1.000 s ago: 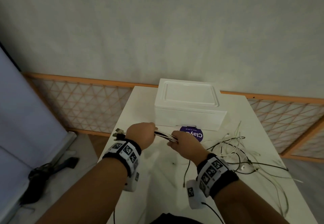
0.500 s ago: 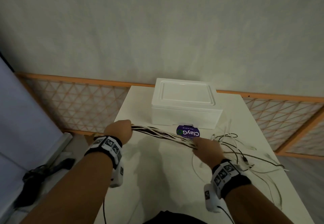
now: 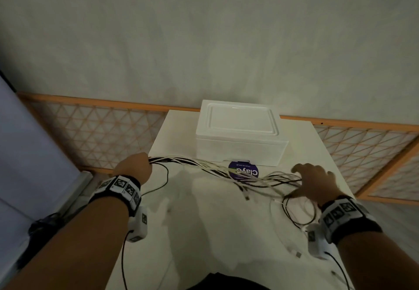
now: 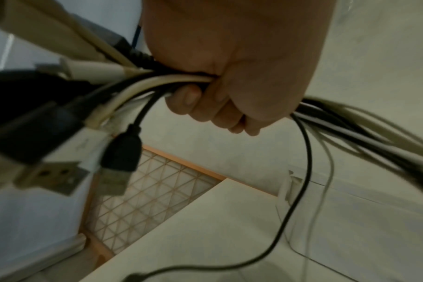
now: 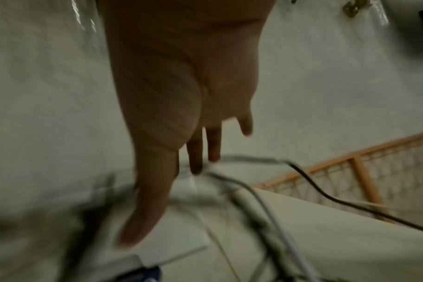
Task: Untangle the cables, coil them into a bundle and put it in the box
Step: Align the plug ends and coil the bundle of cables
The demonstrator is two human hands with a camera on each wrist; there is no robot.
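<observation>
My left hand (image 3: 135,167) is clamped in a fist on the cables (image 3: 204,167), close to their plug ends; in the left wrist view the USB plugs (image 4: 118,152) stick out behind my fist. From there the black and white strands run as one bunch across the table (image 3: 215,233), past the purple sticker (image 3: 243,171), to my right hand (image 3: 317,183). This hand has its fingers spread and relaxed over the strands; whether it pinches any of them I cannot tell, because the right wrist view is blurred. The two hands are well apart, with the bunch stretched between them.

I judge that I am combing the strands straight before coiling. To do it well, I should keep the left grip firm so that the plugs stay level, and let the strands slide loosely through the right fingers (image 5: 196,158). One thin black cable (image 3: 166,176) hangs out of the bunch near my left hand, and loose loops lie under my right wrist; these could catch and make a knot, so I should pull slowly. The white box (image 3: 240,149) stands closed at the far side of the table, just behind the bunch.
</observation>
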